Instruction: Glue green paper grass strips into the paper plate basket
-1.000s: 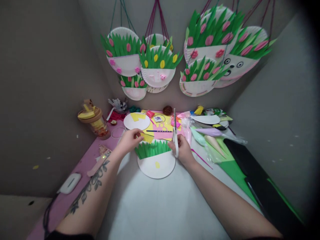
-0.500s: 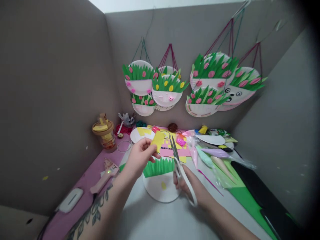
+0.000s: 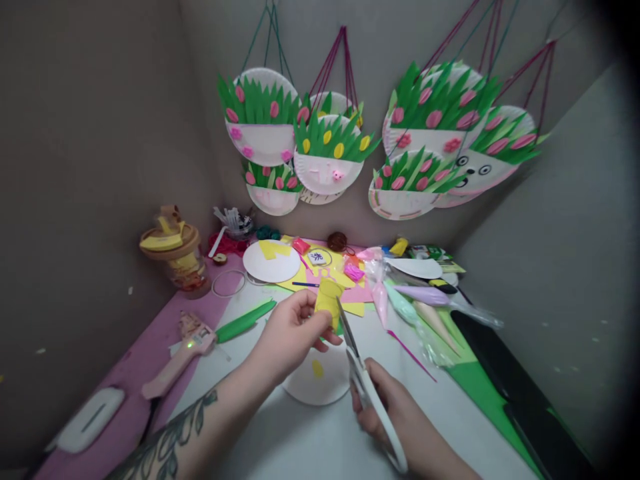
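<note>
Between the thumb and fingers of my left hand (image 3: 300, 327) is a small piece of yellow paper (image 3: 329, 297), held upright, with faint lines drawn on it. My right hand (image 3: 383, 400) grips white-handled scissors (image 3: 367, 387). Their blades point up and touch or nearly touch the paper's right edge; I cannot tell whether they are cutting. Below my hands lies a white paper plate (image 3: 320, 387) with a small yellow paper piece (image 3: 317, 369) on it. My left hand hides most of the green paper at the plate's top.
A pink glue gun (image 3: 180, 363) and green paper leaves (image 3: 245, 321) lie left. Behind sit a plate with yellow scraps (image 3: 270, 267) and a pen (image 3: 305, 285). Several piping bags (image 3: 425, 293) lie right, beside a black object (image 3: 495, 353). Decorated paper plates (image 3: 327, 170) hang on the wall.
The view has tipped down. My left hand has turned the yellow paper toward the scissors, and the blades have come to its edge. Both hands keep their hold.
</note>
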A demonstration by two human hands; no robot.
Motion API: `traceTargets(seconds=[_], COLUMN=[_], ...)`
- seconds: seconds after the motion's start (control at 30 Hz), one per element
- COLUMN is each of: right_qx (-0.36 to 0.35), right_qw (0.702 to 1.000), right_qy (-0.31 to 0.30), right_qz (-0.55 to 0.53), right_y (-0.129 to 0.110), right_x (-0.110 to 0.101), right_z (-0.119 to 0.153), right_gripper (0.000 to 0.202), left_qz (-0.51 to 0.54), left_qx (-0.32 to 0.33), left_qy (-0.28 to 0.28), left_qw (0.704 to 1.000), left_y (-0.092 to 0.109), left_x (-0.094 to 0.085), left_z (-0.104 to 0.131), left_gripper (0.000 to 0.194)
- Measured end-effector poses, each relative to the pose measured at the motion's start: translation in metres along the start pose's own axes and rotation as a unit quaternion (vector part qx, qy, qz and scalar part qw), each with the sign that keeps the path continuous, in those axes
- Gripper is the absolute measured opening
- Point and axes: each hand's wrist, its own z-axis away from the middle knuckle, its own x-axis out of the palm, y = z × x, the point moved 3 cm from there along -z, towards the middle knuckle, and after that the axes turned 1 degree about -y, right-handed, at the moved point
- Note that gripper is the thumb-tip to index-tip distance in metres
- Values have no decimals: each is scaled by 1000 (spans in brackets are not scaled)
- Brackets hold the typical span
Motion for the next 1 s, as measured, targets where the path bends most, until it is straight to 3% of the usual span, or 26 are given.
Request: traceTargets(seconds=[0.17,0.4,1.0], right_qx=[8,4,-7], right_qw=[1000,1000,999], right_qy=[-10,-4,-27], right_qz=[-6,5,-21], right_y=[5,4,16], right_x=[0,1,3], right_z=[0,-1,2], right_gripper=[19,24,23], left_qz=[-24,-41,-52], left_qx=[9,9,12], left_qy=[-22,-5,-25], left_qw=[999,999,998], left_y=[-2,-2,-3], left_x=[1,-2,0], left_z=[-2,-2,-1], left_gripper=[12,13,10])
